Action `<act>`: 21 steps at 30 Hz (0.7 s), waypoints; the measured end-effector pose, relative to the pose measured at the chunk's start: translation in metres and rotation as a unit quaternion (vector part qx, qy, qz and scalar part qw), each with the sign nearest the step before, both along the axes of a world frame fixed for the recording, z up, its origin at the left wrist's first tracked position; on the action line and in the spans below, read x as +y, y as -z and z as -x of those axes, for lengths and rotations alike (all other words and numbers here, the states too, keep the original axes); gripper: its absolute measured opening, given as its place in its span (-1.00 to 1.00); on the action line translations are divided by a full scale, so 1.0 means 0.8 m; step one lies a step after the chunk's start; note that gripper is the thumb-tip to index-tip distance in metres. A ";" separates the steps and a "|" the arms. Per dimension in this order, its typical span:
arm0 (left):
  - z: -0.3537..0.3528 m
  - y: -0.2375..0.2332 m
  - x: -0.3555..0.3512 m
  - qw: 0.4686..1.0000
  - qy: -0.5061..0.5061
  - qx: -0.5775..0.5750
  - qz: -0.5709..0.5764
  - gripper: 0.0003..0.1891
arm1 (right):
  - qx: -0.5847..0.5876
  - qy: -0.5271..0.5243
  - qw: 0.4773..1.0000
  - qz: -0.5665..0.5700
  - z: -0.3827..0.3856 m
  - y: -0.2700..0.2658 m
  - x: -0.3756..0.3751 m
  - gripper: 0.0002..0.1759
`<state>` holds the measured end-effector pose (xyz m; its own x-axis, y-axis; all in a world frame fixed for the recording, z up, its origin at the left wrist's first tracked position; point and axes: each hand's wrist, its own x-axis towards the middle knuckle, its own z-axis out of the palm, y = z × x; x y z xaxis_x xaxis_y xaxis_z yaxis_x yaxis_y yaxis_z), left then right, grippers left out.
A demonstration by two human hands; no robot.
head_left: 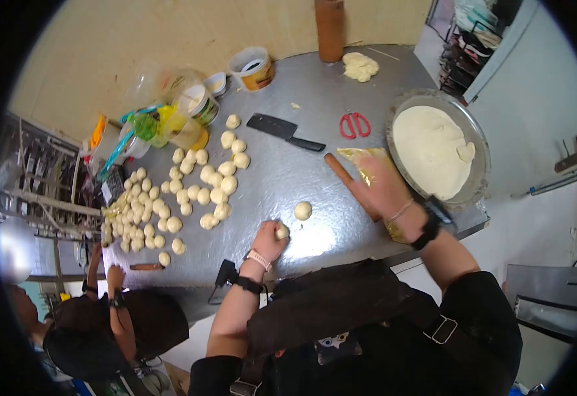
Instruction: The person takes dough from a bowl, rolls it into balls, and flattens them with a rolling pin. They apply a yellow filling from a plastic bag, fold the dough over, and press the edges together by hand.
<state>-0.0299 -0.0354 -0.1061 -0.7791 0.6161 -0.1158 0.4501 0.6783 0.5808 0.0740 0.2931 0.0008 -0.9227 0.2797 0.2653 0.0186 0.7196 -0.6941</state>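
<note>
My left hand (271, 242) is closed round a small dough ball (282, 230) near the table's front edge. Just beyond it lies a single dough ball (303, 210). Over a yellow plastic sheet (394, 229) is my right hand (382, 188), blurred, beside a wooden rolling pin (342, 173); its fingers are too smeared to read. Many dough balls (218, 195) are spread over the left part of the metal table. A black cleaver (272, 125) and red-handled scissors (354, 125) rest farther back.
On the right stands a big metal bowl of flour (430, 152). Tubs (251, 68) and bags (146, 127) line the back left. A lump of dough (360, 66) sits near a brown cylinder (329, 30). At the left, a co-worker (120, 317) has hands by a small rolling pin (146, 266).
</note>
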 end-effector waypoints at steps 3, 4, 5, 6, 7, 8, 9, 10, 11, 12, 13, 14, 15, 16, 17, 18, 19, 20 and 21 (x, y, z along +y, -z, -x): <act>0.005 -0.041 0.005 0.984 -0.039 -0.167 -0.049 -0.65 | -0.049 -0.198 0.976 0.071 0.040 0.079 -0.094 -0.43; 0.008 -0.043 0.000 0.977 -0.053 -0.175 -0.110 -0.64 | -0.052 -0.210 0.974 0.062 0.056 0.106 -0.108 -0.45; 0.012 -0.048 -0.004 0.966 -0.068 -0.182 -0.171 -0.64 | -0.056 -0.222 0.972 0.054 0.071 0.133 -0.120 -0.48; 0.011 -0.084 0.002 0.968 -0.075 -0.194 -0.139 -0.58 | -0.060 -0.235 0.969 0.047 0.080 0.147 -0.129 -0.50; 0.020 -0.059 -0.005 0.982 -0.040 -0.150 -0.107 -0.54 | -0.092 -0.235 0.967 0.040 0.085 0.145 -0.132 -0.52; 0.032 -0.013 -0.015 0.992 -0.005 -0.105 -0.075 -0.49 | -0.125 -0.234 0.964 0.034 0.091 0.143 -0.133 -0.53; 0.038 0.013 -0.026 0.997 0.030 -0.061 -0.042 -0.45 | -0.157 -0.234 0.959 0.026 0.092 0.139 -0.134 -0.55; 0.029 0.004 -0.025 0.984 0.011 0.169 0.048 -0.41 | -0.093 -0.207 0.973 0.033 0.083 0.133 -0.136 -0.56; 0.026 -0.009 -0.021 0.989 -0.005 0.150 -0.001 -0.44 | -0.046 -0.190 0.980 0.031 0.075 0.135 -0.139 -0.56; 0.021 -0.025 -0.017 0.990 -0.018 0.127 -0.050 -0.48 | -0.002 -0.170 0.985 0.030 0.061 0.139 -0.143 -0.56; 0.015 -0.034 -0.012 0.989 -0.031 0.101 -0.099 -0.51 | 0.040 -0.150 0.987 0.028 0.050 0.143 -0.142 -0.56; 0.009 -0.035 -0.009 0.992 -0.025 0.091 -0.088 -0.54 | 0.037 -0.219 0.972 -0.078 0.043 0.153 -0.136 -0.55; 0.008 -0.022 -0.011 0.994 -0.007 0.074 -0.080 -0.51 | 0.034 -0.213 0.975 -0.060 0.038 0.154 -0.136 -0.53; 0.011 -0.003 -0.013 0.996 0.011 0.060 -0.072 -0.49 | 0.033 -0.206 0.977 -0.043 0.036 0.154 -0.137 -0.51; 0.016 0.013 -0.016 0.996 0.029 0.047 -0.064 -0.46 | 0.034 -0.201 0.979 -0.026 0.036 0.154 -0.136 -0.50; 0.023 0.013 -0.014 0.995 0.039 0.012 -0.096 -0.44 | -0.010 -0.180 0.983 0.036 0.041 0.144 -0.136 -0.51; 0.020 -0.007 -0.008 0.991 0.035 0.035 -0.124 -0.43 | -0.055 -0.157 0.981 0.099 0.045 0.127 -0.139 -0.53; 0.016 -0.030 -0.002 0.986 0.032 0.061 -0.153 -0.41 | -0.097 -0.133 0.973 0.160 0.051 0.117 -0.139 -0.55; 0.019 -0.046 0.004 0.979 0.028 0.088 -0.182 -0.39 | -0.053 -0.144 0.981 0.118 0.055 0.117 -0.137 -0.49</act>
<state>-0.0451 -0.0326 -0.0690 -0.7305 0.6347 0.2519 0.5958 0.4121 0.6893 0.0302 0.1835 -0.0925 -0.9913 0.0453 0.1235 -0.0815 0.5252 -0.8471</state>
